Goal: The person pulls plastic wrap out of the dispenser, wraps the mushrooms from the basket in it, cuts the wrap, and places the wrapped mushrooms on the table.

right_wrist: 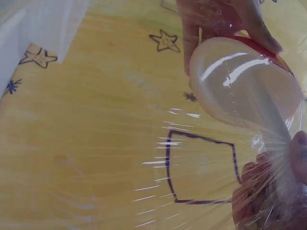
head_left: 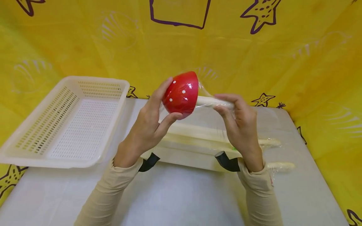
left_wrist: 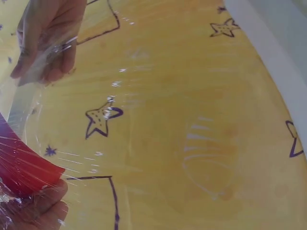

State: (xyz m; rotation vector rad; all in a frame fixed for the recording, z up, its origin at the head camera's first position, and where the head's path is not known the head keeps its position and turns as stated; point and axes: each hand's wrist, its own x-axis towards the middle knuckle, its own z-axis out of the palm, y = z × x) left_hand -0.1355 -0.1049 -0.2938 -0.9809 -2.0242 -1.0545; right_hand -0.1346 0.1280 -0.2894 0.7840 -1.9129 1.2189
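A toy mushroom (head_left: 183, 97) with a white-dotted red cap and a white stem is held up above the table, lying sideways. My left hand (head_left: 149, 124) grips the cap between thumb and fingers. The stem is pinched by my right hand (head_left: 242, 124). Clear plastic film (right_wrist: 230, 72) covers the pale underside of the cap and gathers in creases around the stem, as the right wrist view shows. Below the hands lies a long cream-coloured box-like piece (head_left: 186, 157), partly hidden by them.
To the left stands a white perforated plastic basket (head_left: 111, 138) with nothing inside. Two film-wrapped pale stems (head_left: 281, 165) stick out past the right forearm on the white table (head_left: 181, 194). A yellow patterned cloth (head_left: 169, 50) hangs behind.
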